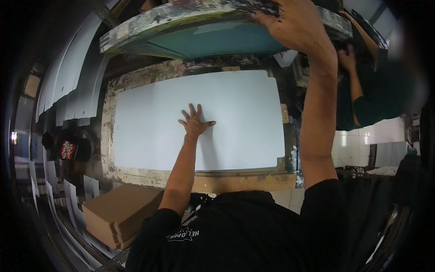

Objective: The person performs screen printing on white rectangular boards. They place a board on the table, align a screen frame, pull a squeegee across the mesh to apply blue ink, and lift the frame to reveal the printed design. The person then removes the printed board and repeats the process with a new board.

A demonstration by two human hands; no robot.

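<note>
My one camera sits on my head, looking steeply down from close above the white sheet (199, 122), which fills the middle of its wide view.

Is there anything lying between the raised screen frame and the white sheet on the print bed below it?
Only the left hand: it lies flat with fingers spread on the white sheet, directly under the screen frame, which the right hand holds tilted up by its front edge. Nothing else visible rests on the sheet.
</note>
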